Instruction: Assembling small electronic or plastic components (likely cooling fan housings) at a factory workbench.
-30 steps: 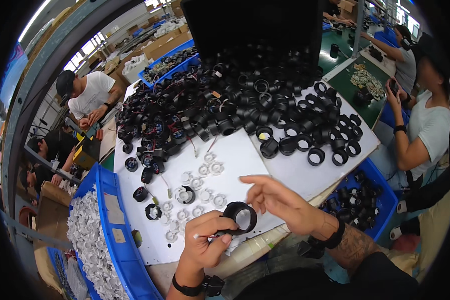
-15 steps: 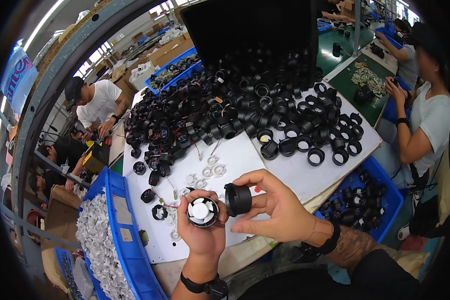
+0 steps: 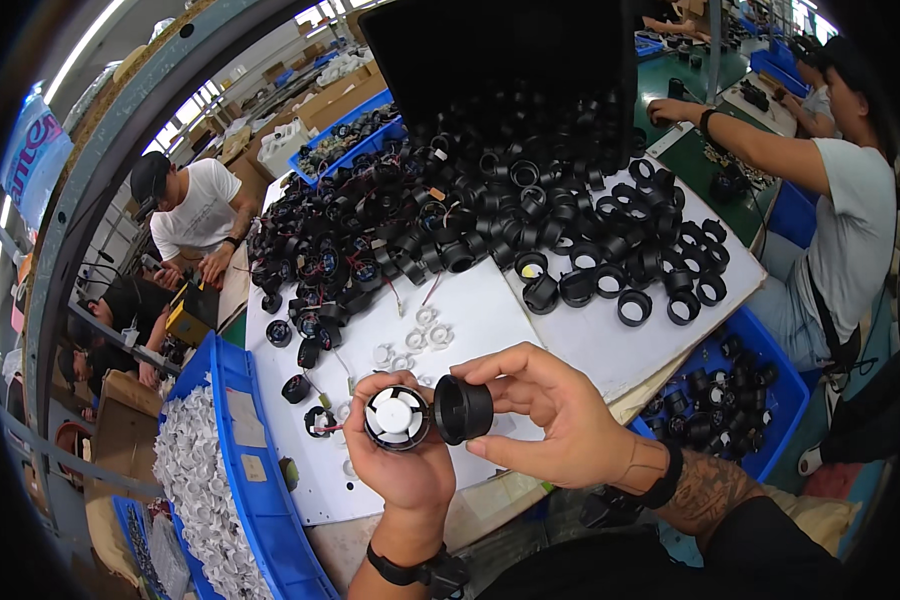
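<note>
My left hand (image 3: 410,478) is closed round a small fan (image 3: 397,416) with a black round housing and a white hub and blades, its face turned up. A red wire shows at the fan's left side. In my right hand (image 3: 560,420) a short black ring-shaped sleeve (image 3: 464,409) is gripped between thumb and fingers, its open end tilted toward the fan. Fan and sleeve are side by side, very close; whether they touch I cannot tell. Beyond my hands, several small white plastic rings (image 3: 438,334) lie on the white table (image 3: 480,312).
A large heap of black sleeves (image 3: 530,200) and wired fan units (image 3: 320,250) covers the table's far part. Left stands a blue bin (image 3: 255,470) of white fan blades (image 3: 195,480); right, a blue bin (image 3: 785,400) of black parts. Co-workers sit at left (image 3: 195,210) and right (image 3: 840,220).
The black sleeve has turned and moved slightly left and down, its open end now more toward the fan. The fan has shifted slightly left and up. The co-worker at right has reached an arm forward.
</note>
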Demonstrator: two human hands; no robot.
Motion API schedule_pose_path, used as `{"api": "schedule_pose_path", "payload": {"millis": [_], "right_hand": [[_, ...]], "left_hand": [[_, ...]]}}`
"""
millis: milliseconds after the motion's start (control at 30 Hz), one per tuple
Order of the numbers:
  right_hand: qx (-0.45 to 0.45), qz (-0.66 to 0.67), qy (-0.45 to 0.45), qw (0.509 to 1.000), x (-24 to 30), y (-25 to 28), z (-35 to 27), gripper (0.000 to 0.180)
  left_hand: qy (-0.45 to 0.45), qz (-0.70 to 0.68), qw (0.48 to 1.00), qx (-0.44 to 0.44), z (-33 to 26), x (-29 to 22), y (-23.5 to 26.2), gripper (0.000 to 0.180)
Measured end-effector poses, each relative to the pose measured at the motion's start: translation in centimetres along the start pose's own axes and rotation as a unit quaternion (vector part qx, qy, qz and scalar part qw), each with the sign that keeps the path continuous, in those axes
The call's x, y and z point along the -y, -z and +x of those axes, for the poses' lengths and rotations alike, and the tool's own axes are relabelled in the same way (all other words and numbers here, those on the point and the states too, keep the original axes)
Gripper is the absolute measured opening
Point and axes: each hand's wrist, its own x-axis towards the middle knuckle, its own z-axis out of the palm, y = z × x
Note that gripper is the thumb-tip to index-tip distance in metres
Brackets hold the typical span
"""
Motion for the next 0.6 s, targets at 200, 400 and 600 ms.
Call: {"api": "schedule_pose_path", "payload": {"millis": [200,400,600], "right_hand": [[-0.003,0.018,-0.029,0.999,-0.2,0.0,-0.1,0.059],[-0.031,-0.104,0.026,0.994,-0.4,-0.1,-0.5,0.044],[-0.025,-0.328,-0.002,0.944,0.4,3.8,-3.2,0.042]], "left_hand": [[-0.031,0.025,0.998,0.039,0.0,-0.1,0.8,0.042],[-0.052,0.301,0.932,0.194,-1.0,1.2,0.0,0.062],[0.017,0.488,0.789,0.372,-0.7,-0.1,3.1,0.086]]}}
